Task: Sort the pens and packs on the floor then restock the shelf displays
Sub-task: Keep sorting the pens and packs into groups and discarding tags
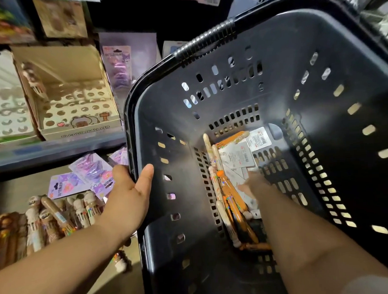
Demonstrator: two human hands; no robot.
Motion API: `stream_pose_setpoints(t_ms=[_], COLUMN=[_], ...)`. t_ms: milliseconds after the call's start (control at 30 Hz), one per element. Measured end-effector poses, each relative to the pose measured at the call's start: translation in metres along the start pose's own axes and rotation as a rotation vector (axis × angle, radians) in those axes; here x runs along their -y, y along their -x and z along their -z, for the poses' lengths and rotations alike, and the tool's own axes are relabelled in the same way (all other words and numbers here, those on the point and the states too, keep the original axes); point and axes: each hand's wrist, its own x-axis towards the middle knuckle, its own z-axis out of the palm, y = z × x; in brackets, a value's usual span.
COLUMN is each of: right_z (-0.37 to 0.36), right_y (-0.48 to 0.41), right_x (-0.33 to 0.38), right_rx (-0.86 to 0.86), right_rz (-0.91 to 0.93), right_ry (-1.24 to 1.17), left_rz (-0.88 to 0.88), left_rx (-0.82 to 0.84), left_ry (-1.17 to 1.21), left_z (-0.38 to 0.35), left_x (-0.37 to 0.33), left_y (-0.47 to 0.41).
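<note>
A black plastic shopping basket [274, 59] fills the right of the view, tilted toward me. My left hand [129, 195] grips its left rim, thumb inside the wall. My right hand [255, 184] reaches down to the basket's bottom, blurred, over orange and cream pens [230, 199] and white carded packs [240, 155]; whether it holds anything is unclear. On the floor to the left lie several brown and cream pens [55, 214] and purple packs [86, 175].
A cardboard pen display box [74, 108] with round holes stands on the shelf at upper left, one pen in it. A second holed display [4, 111] sits beside it. Purple packs [118, 65] hang behind. The shelf edge [54, 149] runs above the floor items.
</note>
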Motion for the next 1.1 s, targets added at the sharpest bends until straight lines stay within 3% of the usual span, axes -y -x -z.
stream_pose_setpoints(t_ms=[267, 433, 567, 767, 933, 1100], right_z=[0.017, 0.053, 0.071, 0.08, 0.074, 0.017], right_y=[0.009, 0.022, 0.025, 0.037, 0.051, 0.04], right_x=[-0.033, -0.072, -0.086, -0.08, -0.055, -0.03], right_rx=[-0.15, 0.017, -0.085, -0.023, 0.086, -0.216], right_rz=[0.067, -0.04, -0.005, 0.062, 0.116, -0.008], right_ry=[0.018, -0.318, -0.581, -0.658, -0.404, 0.022], left_rz=[-0.005, 0.038, 0.049, 0.056, 0.068, 0.061], left_rx=[-0.013, 0.007, 0.025, 0.042, 0.061, 0.079], left_ry=[-0.011, 0.052, 0.062, 0.061, 0.088, 0.075], left_z=[0.0, 0.002, 0.003, 0.004, 0.005, 0.007], left_x=[0.003, 0.003, 0.002, 0.007, 0.006, 0.006], left_y=[0.0, 0.0, 0.001, -0.002, -0.001, -0.002])
